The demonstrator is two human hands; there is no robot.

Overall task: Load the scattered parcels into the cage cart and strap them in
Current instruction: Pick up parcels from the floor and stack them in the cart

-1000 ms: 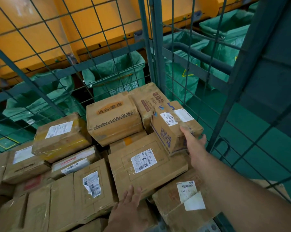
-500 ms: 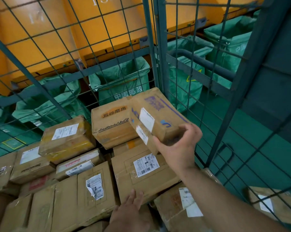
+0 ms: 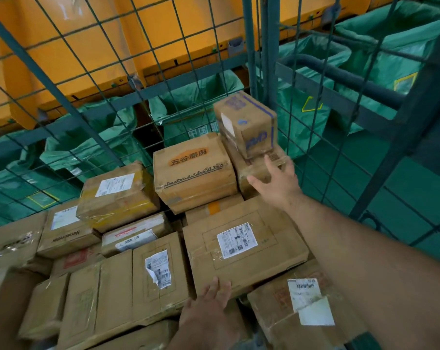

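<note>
Small blue-printed box (image 3: 249,127) stacked in the cage cart (image 3: 268,59) corner, just above and beyond right hand (image 3: 277,183) fingers, spread and empty, long axis pointing away; left hand (image 3: 208,311) farther off, flat on labelled box (image 3: 264,258).

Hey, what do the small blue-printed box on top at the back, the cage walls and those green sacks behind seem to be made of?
Blue-printed box: cardboard by the look, with matte brown faces and creased, folded edges.
Cage cart: metal, thin wire mesh on square posts, painted a dull teal.
Green sacks: probably woven plastic fabric, limp and wrinkled with a slight sheen; the weave is too fine to confirm.
</note>
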